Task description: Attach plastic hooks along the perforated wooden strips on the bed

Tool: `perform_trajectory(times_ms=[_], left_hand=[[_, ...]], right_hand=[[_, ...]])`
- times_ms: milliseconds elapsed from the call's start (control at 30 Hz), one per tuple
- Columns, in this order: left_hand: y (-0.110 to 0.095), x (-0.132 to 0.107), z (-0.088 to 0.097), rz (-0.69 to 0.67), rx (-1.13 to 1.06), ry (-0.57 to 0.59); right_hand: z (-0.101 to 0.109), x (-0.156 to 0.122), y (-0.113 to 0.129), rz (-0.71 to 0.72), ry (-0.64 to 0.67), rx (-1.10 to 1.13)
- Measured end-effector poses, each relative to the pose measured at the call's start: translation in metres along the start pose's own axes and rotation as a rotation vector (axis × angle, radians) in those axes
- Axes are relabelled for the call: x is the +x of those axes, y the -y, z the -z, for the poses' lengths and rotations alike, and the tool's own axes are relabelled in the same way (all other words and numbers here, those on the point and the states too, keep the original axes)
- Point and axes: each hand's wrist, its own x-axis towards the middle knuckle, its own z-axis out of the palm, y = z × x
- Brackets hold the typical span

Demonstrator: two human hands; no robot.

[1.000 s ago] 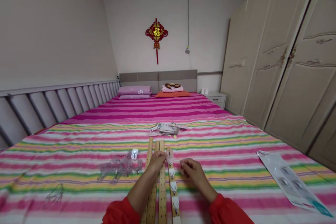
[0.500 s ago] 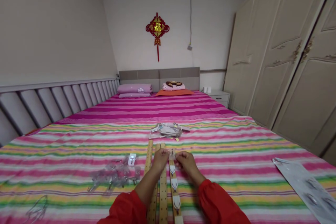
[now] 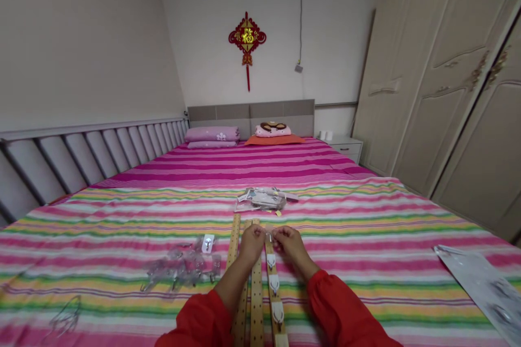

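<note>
My left hand (image 3: 253, 239) and my right hand (image 3: 290, 243) meet over the far end of a wooden strip (image 3: 273, 271). Fingertips of both are pinched on a small clear adhesive hook (image 3: 269, 232), one hand at each side. Whether it touches the wood I cannot tell. Nearer me, several white-backed hooks (image 3: 274, 284) sit in a row along the same strip. Just left of it lie more wooden strips with holes (image 3: 256, 293), partly covered by my left forearm. A pile of clear hooks (image 3: 183, 265) rests farther left, with a white-backed hook (image 3: 208, 243) at its edge.
Beyond my hands lies a clear plastic packet (image 3: 264, 199) on the striped sheet (image 3: 350, 217). A clear sheet package (image 3: 476, 282) is at the right, and a thin wire tangle (image 3: 65, 317) at the near left. A bed rail (image 3: 101, 146) runs along the left.
The view has shifted slightly. Both hands remain at the strip's far end, and the clear hook between them appears lower and more tilted than before.
</note>
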Motion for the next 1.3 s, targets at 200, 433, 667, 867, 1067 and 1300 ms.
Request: perform_trajectory(times_ms=[200, 433, 667, 867, 1067, 1300], left_hand=[[-0.001, 0.007, -0.002, 0.157, 0.092, 0.015], [0.002, -0.002, -0.006, 0.247, 0.235, 0.038], [0.003, 0.002, -0.004, 0.285, 0.387, 0.047], [-0.002, -0.004, -0.003, 0.290, 0.497, 0.062], [-0.003, -0.006, -0.005, 0.270, 0.562, 0.045], [-0.004, -0.009, -0.007, 0.158, 0.604, 0.071]], right_hand=[[0.003, 0.005, -0.003, 0.001, -0.040, -0.004], [0.001, 0.006, -0.019, -0.033, -0.048, -0.008], [0.002, 0.005, -0.025, -0.088, -0.036, -0.010], [0.000, 0.009, -0.031, -0.100, -0.060, -0.024], [0.000, 0.011, -0.037, -0.092, -0.080, -0.054], [0.000, 0.011, -0.040, -0.071, -0.094, -0.093]])
